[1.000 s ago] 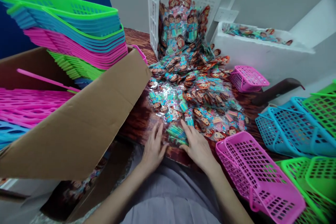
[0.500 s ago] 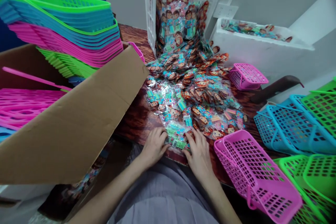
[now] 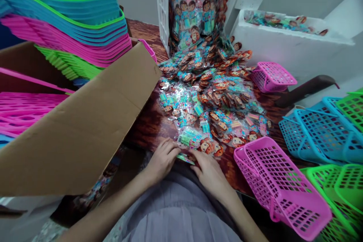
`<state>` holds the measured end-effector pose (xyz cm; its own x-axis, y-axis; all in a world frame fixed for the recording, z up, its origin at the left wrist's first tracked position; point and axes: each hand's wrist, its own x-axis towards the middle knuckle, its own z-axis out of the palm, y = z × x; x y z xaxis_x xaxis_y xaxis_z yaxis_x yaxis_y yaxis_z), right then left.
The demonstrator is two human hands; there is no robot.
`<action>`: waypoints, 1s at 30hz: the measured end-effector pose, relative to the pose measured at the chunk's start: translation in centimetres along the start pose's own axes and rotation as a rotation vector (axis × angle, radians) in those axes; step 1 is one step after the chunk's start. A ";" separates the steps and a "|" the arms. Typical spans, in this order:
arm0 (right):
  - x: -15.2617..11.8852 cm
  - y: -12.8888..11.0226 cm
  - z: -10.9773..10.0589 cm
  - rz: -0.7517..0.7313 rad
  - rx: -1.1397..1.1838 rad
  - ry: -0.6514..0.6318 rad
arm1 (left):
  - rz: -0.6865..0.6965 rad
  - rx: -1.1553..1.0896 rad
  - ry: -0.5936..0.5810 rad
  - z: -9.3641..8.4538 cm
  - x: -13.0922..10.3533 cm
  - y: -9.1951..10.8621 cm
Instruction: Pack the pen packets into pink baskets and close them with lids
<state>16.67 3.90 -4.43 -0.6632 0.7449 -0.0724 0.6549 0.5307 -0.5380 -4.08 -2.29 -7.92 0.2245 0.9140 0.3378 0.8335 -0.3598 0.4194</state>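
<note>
At the front edge of the dark wood table, my left hand is closed on one end of a small shiny packet with green in it. The packet's other end is between the fingers of my right hand. Just beyond my hands lies a clear packet with green strips, beside packets showing red-haired cartoon heads. A large heap of similar packets spreads back across the table to a tipped white crate.
On the left, a cardboard box holds stacked coloured baskets. To the right are a pink basket, blue baskets, green baskets, a small pink basket, a dark handle-like object and a white foam box.
Both hands have drawn slightly down toward the table edge with the small packet between them. Packets with cartoon heads now show where my right hand was. The view has shifted slightly.
</note>
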 end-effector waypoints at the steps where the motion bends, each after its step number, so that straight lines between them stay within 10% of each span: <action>1: 0.1 0.0 -0.2 -0.014 -0.001 -0.005 | -0.021 -0.012 -0.002 -0.3 0.0 -0.2; 7: 1.0 0.0 0.0 -0.017 -0.139 0.141 | -0.430 -0.206 -0.001 -1.6 0.3 -1.0; 12: 0.9 0.1 0.9 -0.009 -0.093 0.134 | -0.497 -0.348 0.021 -1.5 0.1 -0.4; 20: 1.2 0.0 -1.7 -0.022 0.316 -0.149 | -0.262 -0.130 -0.285 -2.9 0.9 0.8; 30: 3.4 1.3 0.3 -0.079 -0.319 0.296 | 0.029 0.308 -0.208 -2.1 1.8 1.2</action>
<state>15.15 6.97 -5.61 -0.6143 0.7557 0.2270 0.7159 0.6547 -0.2427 -3.76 -1.47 -5.01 0.3215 0.9342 0.1546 0.9310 -0.3417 0.1281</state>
